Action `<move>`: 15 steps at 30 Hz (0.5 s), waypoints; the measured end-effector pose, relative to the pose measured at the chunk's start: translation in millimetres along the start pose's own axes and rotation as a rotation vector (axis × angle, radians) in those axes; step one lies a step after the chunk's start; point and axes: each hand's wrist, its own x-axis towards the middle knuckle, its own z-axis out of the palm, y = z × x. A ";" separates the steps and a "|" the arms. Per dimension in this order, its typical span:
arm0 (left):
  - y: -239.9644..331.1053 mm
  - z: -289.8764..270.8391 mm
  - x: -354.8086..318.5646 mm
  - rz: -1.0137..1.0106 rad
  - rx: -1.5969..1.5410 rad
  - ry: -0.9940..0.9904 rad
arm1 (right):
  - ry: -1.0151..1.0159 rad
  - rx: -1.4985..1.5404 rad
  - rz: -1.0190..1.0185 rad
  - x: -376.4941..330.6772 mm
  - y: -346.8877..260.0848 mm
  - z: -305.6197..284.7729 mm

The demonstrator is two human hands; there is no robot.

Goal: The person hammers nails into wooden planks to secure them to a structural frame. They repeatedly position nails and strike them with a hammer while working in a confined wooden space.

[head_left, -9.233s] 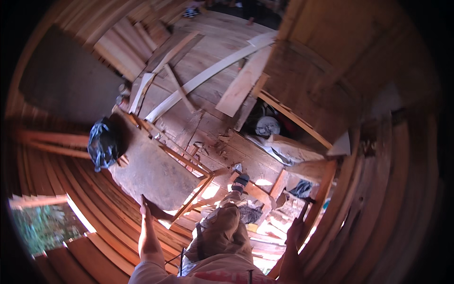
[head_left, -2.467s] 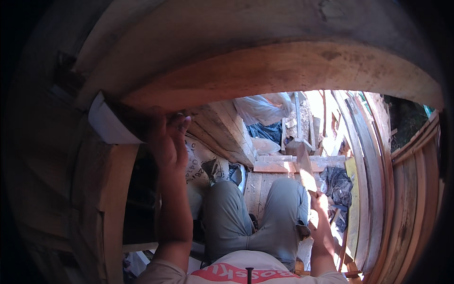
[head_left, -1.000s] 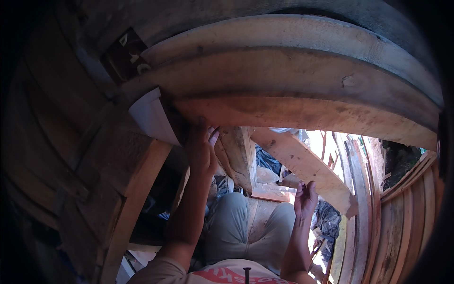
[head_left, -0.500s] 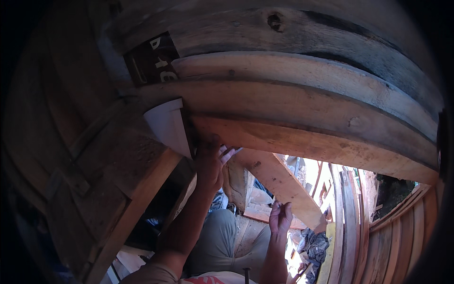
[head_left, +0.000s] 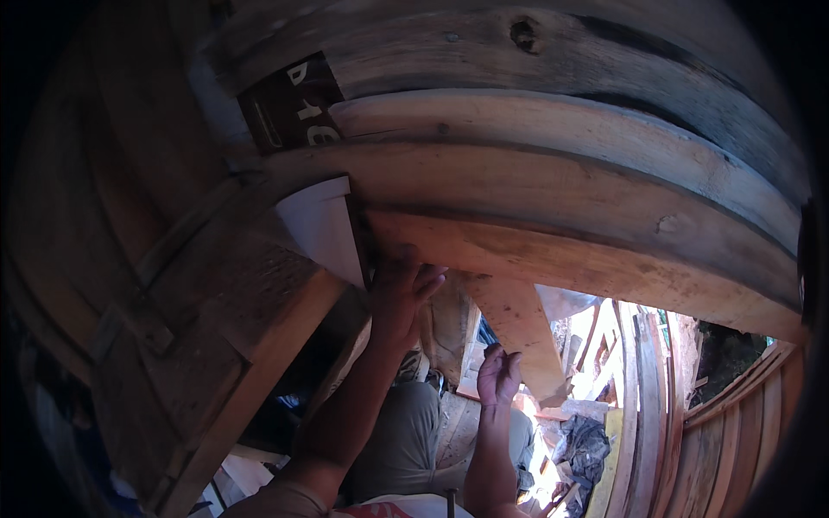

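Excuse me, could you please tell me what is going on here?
A person is working bare-handed by a wooden beam. Their left hand is raised close to the beam's underside, beside a white piece. Their right hand is up in front of a slanting board. Whether either hand grips anything is unclear.

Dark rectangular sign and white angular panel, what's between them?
In the head view, the left end of a long brown wooden plank lies between the dark sign and white panel.
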 end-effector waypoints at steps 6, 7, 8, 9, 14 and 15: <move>3.2 3.5 2.2 -0.034 0.003 0.000 | -0.032 0.171 0.182 12.8 44.6 -41.4; 4.7 4.8 1.5 -0.041 0.010 0.013 | -0.025 0.183 0.211 14.1 52.6 -41.4; 7.4 7.5 -0.2 -0.046 0.016 0.024 | -0.021 0.194 0.241 16.3 59.5 -42.0; 8.3 9.6 -0.9 -0.051 0.023 0.035 | -0.017 0.205 0.270 17.6 65.8 -42.4; -4.9 14.6 -0.9 0.030 -0.025 0.095 | -0.002 0.097 0.289 15.7 89.0 -32.9; -6.3 15.3 -1.2 0.025 -0.042 0.109 | 0.001 0.079 0.307 16.6 91.6 -28.6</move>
